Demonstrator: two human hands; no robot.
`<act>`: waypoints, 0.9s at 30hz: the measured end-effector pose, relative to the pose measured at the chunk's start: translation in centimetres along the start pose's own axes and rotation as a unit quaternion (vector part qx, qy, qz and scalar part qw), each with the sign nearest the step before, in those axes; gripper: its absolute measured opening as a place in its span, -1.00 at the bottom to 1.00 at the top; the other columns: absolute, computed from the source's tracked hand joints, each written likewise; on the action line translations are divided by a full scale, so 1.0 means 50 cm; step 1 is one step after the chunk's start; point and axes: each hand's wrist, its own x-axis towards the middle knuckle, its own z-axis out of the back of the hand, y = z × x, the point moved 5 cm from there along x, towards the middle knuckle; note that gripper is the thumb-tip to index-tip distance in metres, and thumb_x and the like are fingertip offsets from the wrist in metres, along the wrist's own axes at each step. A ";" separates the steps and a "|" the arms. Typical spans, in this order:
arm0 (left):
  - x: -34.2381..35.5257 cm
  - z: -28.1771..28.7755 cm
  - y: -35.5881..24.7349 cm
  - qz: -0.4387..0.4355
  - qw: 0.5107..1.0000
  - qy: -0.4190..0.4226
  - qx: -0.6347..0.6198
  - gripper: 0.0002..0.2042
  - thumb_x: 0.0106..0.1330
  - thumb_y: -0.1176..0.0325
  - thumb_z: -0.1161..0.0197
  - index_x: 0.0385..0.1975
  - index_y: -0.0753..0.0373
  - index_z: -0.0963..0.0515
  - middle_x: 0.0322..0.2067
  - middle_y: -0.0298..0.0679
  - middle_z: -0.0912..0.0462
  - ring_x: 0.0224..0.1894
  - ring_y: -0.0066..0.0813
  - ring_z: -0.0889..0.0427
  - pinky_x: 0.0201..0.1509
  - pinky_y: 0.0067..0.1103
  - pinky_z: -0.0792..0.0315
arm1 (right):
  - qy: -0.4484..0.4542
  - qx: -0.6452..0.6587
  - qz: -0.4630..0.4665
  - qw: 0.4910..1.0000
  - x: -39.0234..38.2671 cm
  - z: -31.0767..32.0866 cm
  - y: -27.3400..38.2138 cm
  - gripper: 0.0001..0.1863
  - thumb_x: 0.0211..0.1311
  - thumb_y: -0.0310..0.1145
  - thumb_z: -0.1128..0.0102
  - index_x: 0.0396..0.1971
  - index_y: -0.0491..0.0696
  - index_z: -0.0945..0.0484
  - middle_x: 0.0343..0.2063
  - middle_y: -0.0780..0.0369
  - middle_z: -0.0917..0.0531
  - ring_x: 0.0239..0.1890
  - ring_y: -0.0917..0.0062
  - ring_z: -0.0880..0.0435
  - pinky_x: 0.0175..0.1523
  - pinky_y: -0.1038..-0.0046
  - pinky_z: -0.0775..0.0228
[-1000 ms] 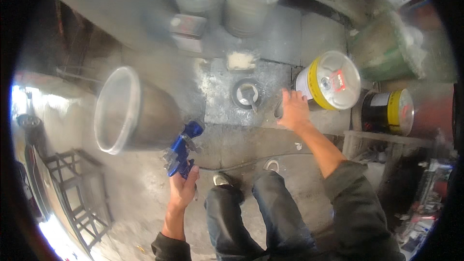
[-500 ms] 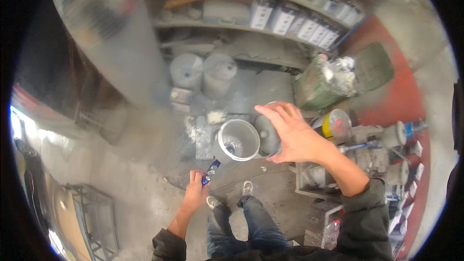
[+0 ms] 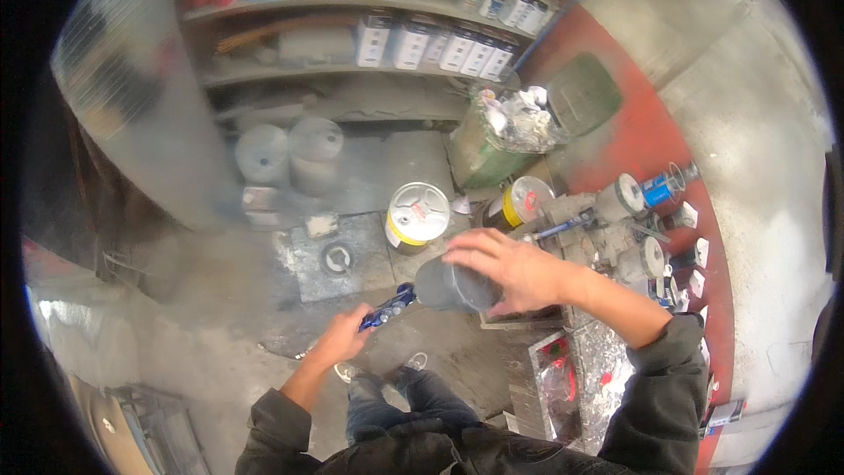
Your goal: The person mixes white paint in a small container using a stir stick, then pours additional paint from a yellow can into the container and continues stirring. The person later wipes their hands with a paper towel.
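My left hand (image 3: 341, 334) grips a blue spray gun (image 3: 387, 308), which meets the narrow end of a grey cup (image 3: 432, 284). The cup lies tilted on its side, its wide end toward my right hand (image 3: 523, 273). My right fingers and thumb spread around that wide end, where a lid seems to sit; the palm hides part of it. Just beyond the cup stands a drum (image 3: 419, 214) with a white top and yellow band.
A green bin (image 3: 492, 154) heaped with crumpled waste stands at the far right of the floor. Nearby are a second yellow-banded drum (image 3: 530, 198) and a cluttered bench (image 3: 607, 378). Two grey buckets (image 3: 315, 149) stand before shelves (image 3: 325, 70) of cans. A round ring (image 3: 335, 259) lies on the floor.
The open cup showed its inside while my right hand held a lid-like round piece beside it. Now that hand is on the cup's wide end and the cup is tipped sideways. The view has swung right.
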 end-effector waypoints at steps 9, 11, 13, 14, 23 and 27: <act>0.070 -0.111 -0.058 -0.074 0.993 0.094 0.018 -0.75 0.11 0.60 -0.28 -0.20 0.26 -0.50 -0.44 0.00 -0.60 -0.42 -0.13 -0.58 -0.29 -0.41 -0.43 | -0.069 -0.225 0.217 0.947 -0.226 -0.038 0.000 -0.25 0.08 -0.43 -0.19 0.35 0.16 -0.24 0.37 0.25 -0.26 0.44 0.16 -0.19 0.39 0.07 -0.31; 0.089 -0.133 -0.076 -0.065 0.994 0.084 0.041 -0.76 0.09 0.61 -0.27 -0.23 0.27 -0.50 -0.46 -0.01 -0.58 -0.43 -0.15 -0.57 -0.29 -0.42 -0.44 | -0.086 -0.200 0.165 0.962 -0.252 -0.047 -0.037 -0.16 0.01 -0.39 -0.28 0.38 0.18 -0.22 0.35 0.24 -0.29 0.37 0.18 -0.29 0.27 0.14 -0.43; 0.092 -0.153 -0.099 -0.052 0.995 0.062 0.061 -0.76 0.07 0.63 -0.27 -0.24 0.28 -0.50 -0.48 -0.02 -0.56 -0.45 -0.19 -0.55 -0.28 -0.44 -0.44 | -0.080 -0.134 0.100 0.983 -0.281 -0.050 -0.071 -0.04 -0.08 -0.37 -0.38 0.42 0.20 -0.18 0.34 0.22 -0.29 0.30 0.18 -0.36 0.17 0.19 -0.51; 0.097 -0.172 -0.090 -0.061 0.995 0.062 0.058 -0.76 0.07 0.63 -0.28 -0.25 0.28 -0.49 -0.49 -0.05 -0.55 -0.45 -0.25 -0.53 -0.29 -0.46 -0.44 | -0.065 -0.081 0.058 0.993 -0.300 -0.043 -0.093 0.03 -0.14 -0.38 -0.43 0.44 0.20 -0.14 0.34 0.21 -0.29 0.26 0.18 -0.38 0.12 0.21 -0.53; 0.175 -0.289 -0.115 -0.074 0.966 0.244 0.051 -0.78 0.09 0.65 -0.31 -0.28 0.32 -0.50 -0.54 -0.22 -0.51 -0.45 -0.59 -0.42 -0.33 -0.58 -0.38 | -0.155 -0.049 -0.084 0.983 -0.452 -0.175 -0.082 -0.02 -0.06 -0.39 -0.37 0.44 0.28 -0.12 0.31 0.14 -0.29 0.19 0.20 -0.46 0.09 0.29 -0.52; 0.222 -0.345 -0.184 -0.097 0.923 0.364 0.078 -0.73 0.02 0.66 -0.22 -0.24 0.32 -0.52 -0.53 -0.10 -0.53 -0.51 -0.43 -0.50 -0.37 -0.52 -0.40 | -0.204 -0.104 -0.122 0.966 -0.541 -0.205 -0.026 -0.15 0.01 -0.37 -0.28 0.38 0.27 -0.20 0.28 0.15 -0.33 0.15 0.24 -0.48 0.14 0.29 -0.47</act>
